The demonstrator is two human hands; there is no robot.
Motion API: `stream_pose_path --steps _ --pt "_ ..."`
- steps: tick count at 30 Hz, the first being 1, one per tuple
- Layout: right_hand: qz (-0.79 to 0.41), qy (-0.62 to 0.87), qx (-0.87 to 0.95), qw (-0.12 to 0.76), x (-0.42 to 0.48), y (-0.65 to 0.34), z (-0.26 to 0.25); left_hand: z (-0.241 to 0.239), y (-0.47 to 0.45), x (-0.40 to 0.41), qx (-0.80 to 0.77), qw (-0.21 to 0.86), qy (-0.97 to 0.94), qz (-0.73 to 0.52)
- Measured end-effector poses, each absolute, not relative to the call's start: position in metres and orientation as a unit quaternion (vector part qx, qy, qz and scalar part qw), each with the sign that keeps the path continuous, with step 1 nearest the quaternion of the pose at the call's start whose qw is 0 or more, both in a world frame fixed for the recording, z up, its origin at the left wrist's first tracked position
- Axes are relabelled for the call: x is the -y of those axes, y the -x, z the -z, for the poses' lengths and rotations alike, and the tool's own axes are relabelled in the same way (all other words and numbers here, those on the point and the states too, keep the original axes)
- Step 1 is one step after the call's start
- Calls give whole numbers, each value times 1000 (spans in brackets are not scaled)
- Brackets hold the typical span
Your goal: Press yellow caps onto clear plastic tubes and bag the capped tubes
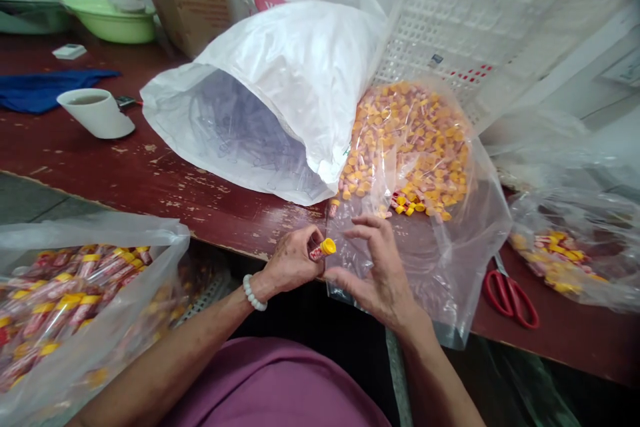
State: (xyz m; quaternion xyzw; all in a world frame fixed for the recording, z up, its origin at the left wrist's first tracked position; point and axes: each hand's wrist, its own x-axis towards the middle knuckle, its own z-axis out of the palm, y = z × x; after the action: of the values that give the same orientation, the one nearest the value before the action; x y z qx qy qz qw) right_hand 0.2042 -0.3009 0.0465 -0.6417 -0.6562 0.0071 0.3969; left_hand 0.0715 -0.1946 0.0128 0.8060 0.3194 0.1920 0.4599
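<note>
My left hand point(295, 257) is closed around a small clear tube with a yellow cap point(323, 249), red-and-white bits showing under the cap. Just to its right, my right hand point(375, 267) holds nothing, its thumb and fingers apart beside the cap. Beyond the hands lies a clear plastic bag point(420, 147) full of small yellow-capped pieces. A large white sack point(280, 67) rests on its side to the left of that, its mouth facing me, with many clear tubes point(250, 140) inside. At my lower left, another plastic bag point(165, 230) holds many yellow-capped tubes point(80, 307).
Red-handled scissors point(510, 297) and a bag of yellow-capped pieces point(565, 253) lie on the right of the worn red table point(175, 193). A white cup point(97, 113), blue cloth point(45, 90) and green basin point(110, 19) stand left. A white plastic crate point(465, 20) leans behind.
</note>
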Motion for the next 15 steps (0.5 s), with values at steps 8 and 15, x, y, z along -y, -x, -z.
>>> stream_pose_path --steps 8,15 --pt "-31 645 683 343 303 -185 -27 1 -72 194 -307 575 -735 -189" --pt "69 799 496 334 282 -291 -3 -6 -66 181 -352 547 -724 -231"
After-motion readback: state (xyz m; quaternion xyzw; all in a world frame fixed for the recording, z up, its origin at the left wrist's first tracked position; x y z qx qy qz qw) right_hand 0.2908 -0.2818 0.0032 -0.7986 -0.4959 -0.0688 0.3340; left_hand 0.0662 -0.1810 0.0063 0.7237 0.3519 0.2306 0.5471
